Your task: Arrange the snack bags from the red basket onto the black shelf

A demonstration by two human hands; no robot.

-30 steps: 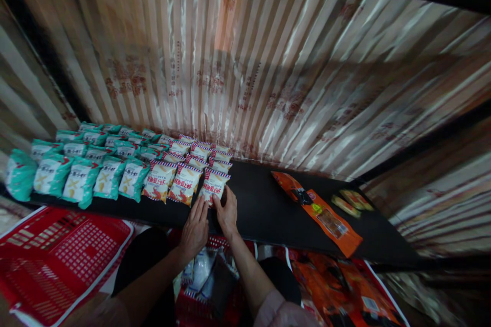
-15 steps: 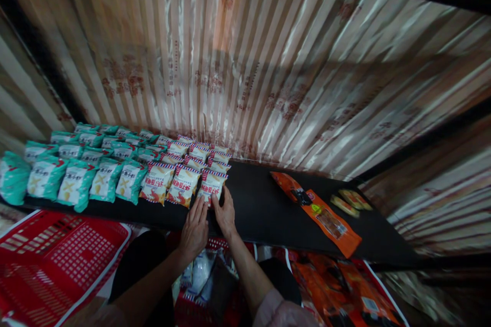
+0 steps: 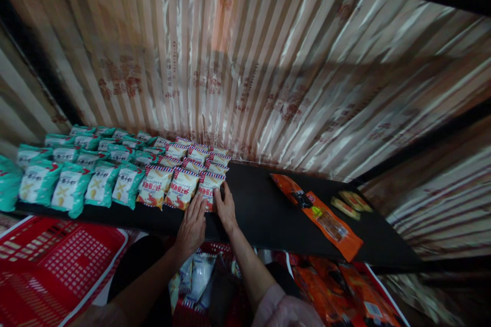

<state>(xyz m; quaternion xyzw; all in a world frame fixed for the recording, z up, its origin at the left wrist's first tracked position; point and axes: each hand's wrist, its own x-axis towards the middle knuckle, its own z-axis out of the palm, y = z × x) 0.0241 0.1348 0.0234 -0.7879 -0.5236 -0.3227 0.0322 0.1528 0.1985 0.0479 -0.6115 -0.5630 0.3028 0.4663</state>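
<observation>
A white and orange snack bag (image 3: pixel 210 187) with a striped red and blue top edge stands at the right end of the front row on the black shelf. My right hand (image 3: pixel 226 208) has it by the right edge, thumb on the front and fingers around the side. Against its lower left front lie the outstretched fingers of my left hand (image 3: pixel 192 227), which cover part of the bag. Matching snack bags (image 3: pixel 181 188) stand just left of it and in rows behind. Further left are several teal and white snack bags (image 3: pixel 71 187).
An orange food packet (image 3: pixel 332 225) lies on the black shelf (image 3: pixel 264 209), with small yellowish packets (image 3: pixel 351 203) beyond it. Below the shelf are a red basket (image 3: pixel 82 250), a middle basket holding assorted bags (image 3: pixel 201 276), and orange packets (image 3: pixel 337 286). A striped curtain (image 3: pixel 238 61) hangs behind.
The view has shifted slightly, so the rows on the left appear lower and further left. Both hands stay at the same snack bag, with the left hand slightly lower in view.
</observation>
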